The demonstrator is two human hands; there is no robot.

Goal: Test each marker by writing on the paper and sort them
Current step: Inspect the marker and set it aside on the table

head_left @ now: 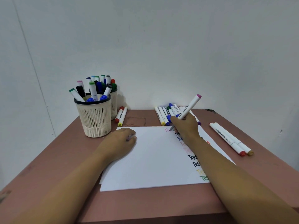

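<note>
A white sheet of paper (150, 159) lies on the brown table, with a column of "Test" words in several colours down its right side. My right hand (186, 126) grips a white marker (188, 109) with a pink end cap, its tip touching the paper's top edge. My left hand (120, 140) rests on the paper's upper left corner, its fingers curled round a small purplish cap. A cream mesh cup (95, 117) full of markers stands at the back left, a second cup (114, 104) behind it.
A row of markers (166, 114) lies at the back behind my right hand. Two markers (121, 116) lie beside the cups and two more (231, 139) lie at the right. The table's right edge (275, 152) runs close by; a white wall rises behind.
</note>
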